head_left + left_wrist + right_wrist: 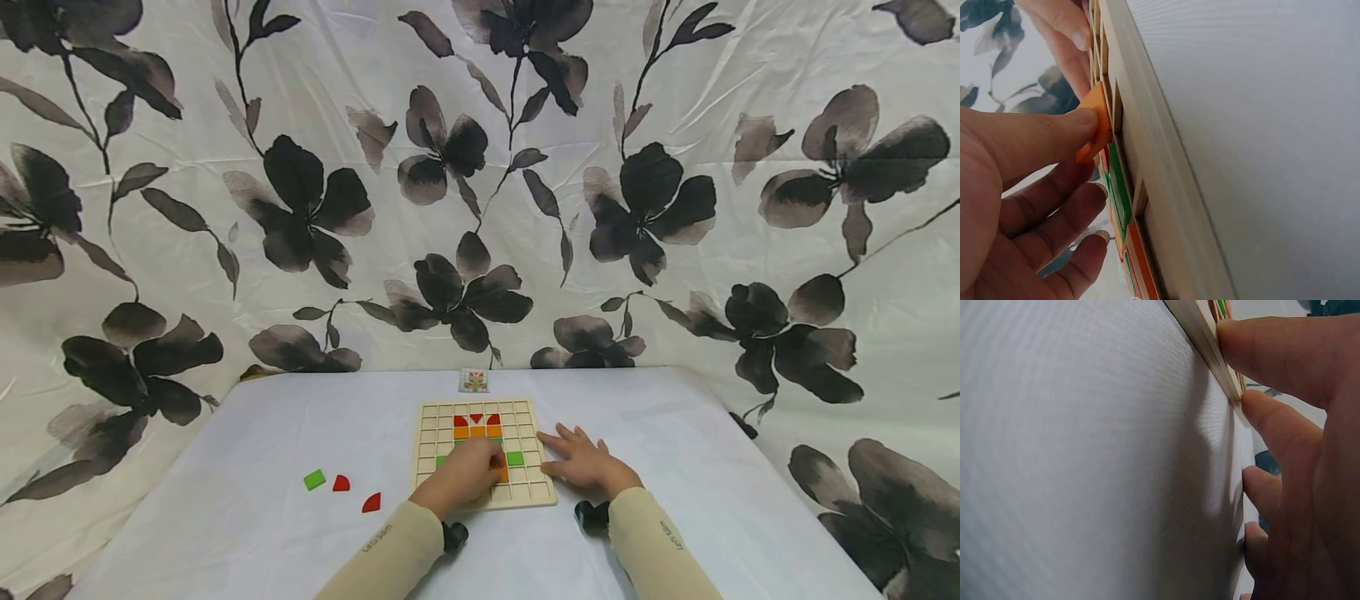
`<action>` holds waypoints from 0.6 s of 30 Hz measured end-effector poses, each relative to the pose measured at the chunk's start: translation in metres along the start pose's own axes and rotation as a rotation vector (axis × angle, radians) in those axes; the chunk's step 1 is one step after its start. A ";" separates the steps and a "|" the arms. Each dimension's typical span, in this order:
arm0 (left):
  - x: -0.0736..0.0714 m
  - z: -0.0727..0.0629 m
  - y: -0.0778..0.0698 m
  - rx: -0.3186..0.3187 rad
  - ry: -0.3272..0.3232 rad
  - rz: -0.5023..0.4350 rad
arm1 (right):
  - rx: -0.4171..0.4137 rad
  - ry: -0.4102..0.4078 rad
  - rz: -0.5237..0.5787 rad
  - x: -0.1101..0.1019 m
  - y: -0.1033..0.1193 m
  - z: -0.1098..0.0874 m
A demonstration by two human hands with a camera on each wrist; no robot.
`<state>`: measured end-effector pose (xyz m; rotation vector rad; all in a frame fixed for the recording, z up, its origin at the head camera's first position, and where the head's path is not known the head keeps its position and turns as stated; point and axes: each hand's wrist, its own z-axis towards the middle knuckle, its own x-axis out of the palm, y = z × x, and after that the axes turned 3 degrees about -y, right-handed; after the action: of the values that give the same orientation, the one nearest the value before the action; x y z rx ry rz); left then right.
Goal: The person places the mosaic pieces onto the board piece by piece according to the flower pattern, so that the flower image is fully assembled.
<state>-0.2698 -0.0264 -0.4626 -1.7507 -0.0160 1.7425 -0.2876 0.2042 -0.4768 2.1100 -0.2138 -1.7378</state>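
My left hand (471, 468) is over the wooden grid board (525, 493). Between thumb and forefinger it pinches an orange tile (1104, 122), tilted against the grid in the left wrist view. Inlaid in the board are red tiles (492, 420) at the top, a row of orange tiles (477, 432) under them, and green tiles, one green tile (515, 458) lying right of the hand. The left hand hides part of this pattern. My right hand (588, 460) lies with fingers spread at the board's right side, thumb and forefinger touching its edge in the right wrist view.
Left of the board lie a loose green tile (314, 480), a red quarter-round tile (341, 483) and another red quarter-round tile (372, 502). A small pattern card (474, 381) sits behind the board. Floral cloth (450, 225) hangs beyond the white table (255, 450).
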 end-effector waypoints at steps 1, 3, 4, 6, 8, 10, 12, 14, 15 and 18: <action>0.000 0.000 0.000 -0.005 0.000 -0.003 | -0.002 0.001 0.002 0.000 0.000 0.000; 0.001 -0.001 0.000 -0.005 -0.005 -0.005 | -0.001 0.004 0.007 0.000 0.000 -0.001; 0.002 -0.001 0.000 -0.001 -0.008 0.004 | 0.000 0.005 0.008 0.000 0.000 -0.001; 0.003 -0.002 -0.001 0.004 -0.014 0.032 | -0.002 0.003 0.009 0.001 0.000 -0.001; 0.004 -0.002 -0.002 0.013 -0.016 0.079 | 0.000 0.001 0.007 0.002 0.000 -0.001; 0.004 -0.003 -0.004 0.019 -0.009 0.141 | 0.003 -0.001 0.005 0.002 0.000 -0.001; 0.004 -0.004 -0.006 0.034 -0.002 0.198 | 0.006 0.000 0.005 0.002 0.001 -0.001; 0.003 -0.006 -0.008 0.053 0.009 0.239 | 0.010 0.001 0.008 0.001 0.002 -0.001; 0.002 -0.007 -0.008 0.065 0.011 0.255 | 0.010 0.001 0.011 0.001 0.002 -0.001; -0.001 -0.011 -0.007 0.105 0.003 0.277 | 0.014 -0.005 0.018 0.001 0.002 -0.001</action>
<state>-0.2569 -0.0264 -0.4597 -1.7431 0.3278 1.8976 -0.2860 0.2019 -0.4768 2.1077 -0.2461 -1.7358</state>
